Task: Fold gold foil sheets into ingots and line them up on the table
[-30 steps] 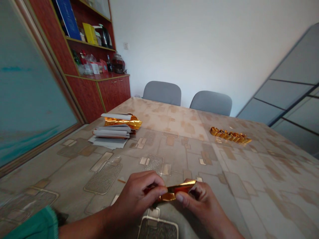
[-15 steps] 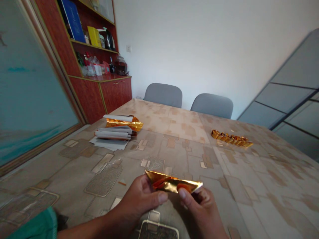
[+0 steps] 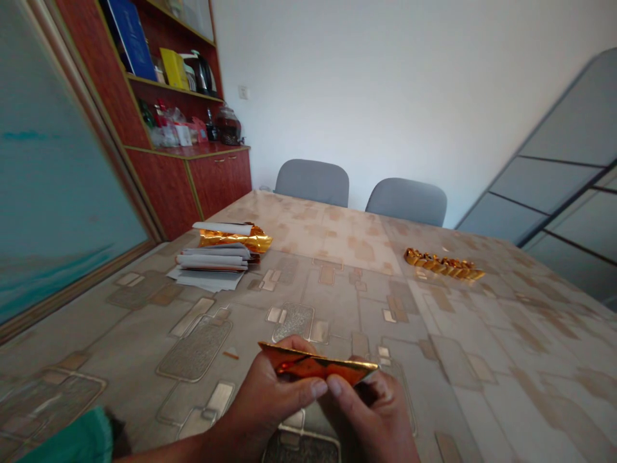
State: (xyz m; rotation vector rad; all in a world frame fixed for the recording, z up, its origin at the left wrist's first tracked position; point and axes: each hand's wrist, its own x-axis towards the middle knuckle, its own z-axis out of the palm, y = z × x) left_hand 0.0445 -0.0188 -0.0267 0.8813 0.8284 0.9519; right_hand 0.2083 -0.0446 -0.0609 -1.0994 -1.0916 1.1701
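Observation:
Between my two hands is a folded piece of gold foil paper (image 3: 313,365), held just above the table near its front. My left hand (image 3: 270,392) pinches its left part, with the thumb on the near face and fingers behind. My right hand (image 3: 371,402) grips the right part the same way, and the two thumb tips almost meet at the lower middle edge. The paper is long and narrow, with a pointed left end and a straight upper edge. The fingers behind it are partly hidden.
On the patterned tablecloth (image 3: 337,296), a stack of folded grey-white papers (image 3: 212,260) lies at left, with crumpled gold foil (image 3: 236,239) behind. A row of folded gold pieces (image 3: 443,265) lies at right. Two grey chairs (image 3: 312,182) stand at the far edge.
The foil paper has tilted, so its near face now looks darker orange. My thumbs have come together at its middle, and both hands have shifted slightly left in view.

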